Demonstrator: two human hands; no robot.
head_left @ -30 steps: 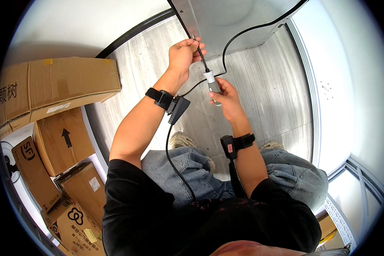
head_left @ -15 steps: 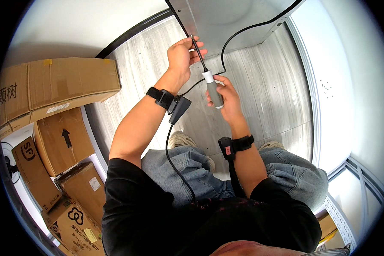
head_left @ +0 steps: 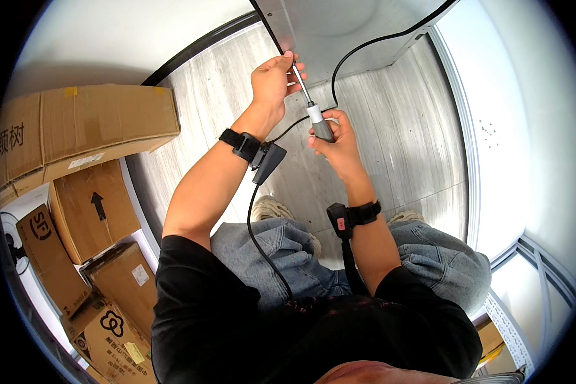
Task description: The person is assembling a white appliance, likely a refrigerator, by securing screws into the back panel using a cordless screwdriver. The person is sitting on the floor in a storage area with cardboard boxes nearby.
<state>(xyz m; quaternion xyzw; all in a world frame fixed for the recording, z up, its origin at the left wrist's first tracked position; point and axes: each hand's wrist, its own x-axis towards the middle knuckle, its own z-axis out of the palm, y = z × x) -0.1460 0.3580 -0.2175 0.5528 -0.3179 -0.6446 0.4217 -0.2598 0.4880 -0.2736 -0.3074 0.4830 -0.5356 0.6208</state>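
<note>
A screwdriver (head_left: pixel 314 112) with a grey-and-white handle and a long metal shaft slants up toward the metal panel. My right hand (head_left: pixel 341 144) is closed round its handle, fingers and thumb on the grey part. The fingers of my left hand (head_left: pixel 275 80) pinch the shaft near its tip, and they hide the tip itself. Both hands are just in front of the lower edge of the upright grey metal panel (head_left: pixel 352 38). Whether the tip touches the panel is hidden by my left fingers.
A black cable (head_left: pixel 358 48) loops down over the panel and passes behind the screwdriver toward my left wrist. Cardboard boxes (head_left: pixel 109 121) are stacked on the left. Wood-look floor (head_left: pixel 403 141) lies below my hands, and a white wall (head_left: pixel 499 115) rises on the right.
My right hand has shifted its grip on the screwdriver handle, its fingers now wrapped differently. My left thumb has moved up over the tip end. The shaft looks lighter in the glare.
</note>
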